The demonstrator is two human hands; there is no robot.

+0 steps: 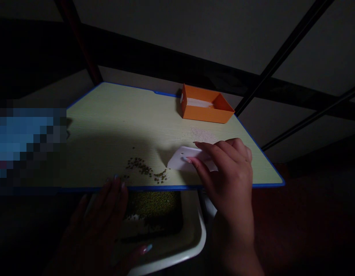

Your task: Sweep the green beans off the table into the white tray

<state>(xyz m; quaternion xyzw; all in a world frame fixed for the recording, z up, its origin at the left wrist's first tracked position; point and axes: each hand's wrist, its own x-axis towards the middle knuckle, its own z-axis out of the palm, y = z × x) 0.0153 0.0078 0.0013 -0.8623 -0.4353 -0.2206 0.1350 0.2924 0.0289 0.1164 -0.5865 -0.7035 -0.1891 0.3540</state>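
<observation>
My right hand [226, 168] pinches a flat white plastic scraper [177, 158] between thumb and fingers. The scraper's lower edge is at the tabletop, just right of a scatter of small greenish-brown beans [139, 165]. Behind it lies a patch of pale grains [203, 134]. My left hand [104, 209] is in shadow at the table's front edge, fingers stretched out and thumb apart, holding nothing. Below that edge is a white basin [202, 230] with many green beans [154, 203] inside, partly hidden by the table and my left hand.
An orange box [204, 114] with pale grains in it stands at the back right of the light, blue-edged table [102, 115]. A pixelated blue patch [22, 134] covers the left side. Dark-trimmed panels [180, 30] rise behind the table.
</observation>
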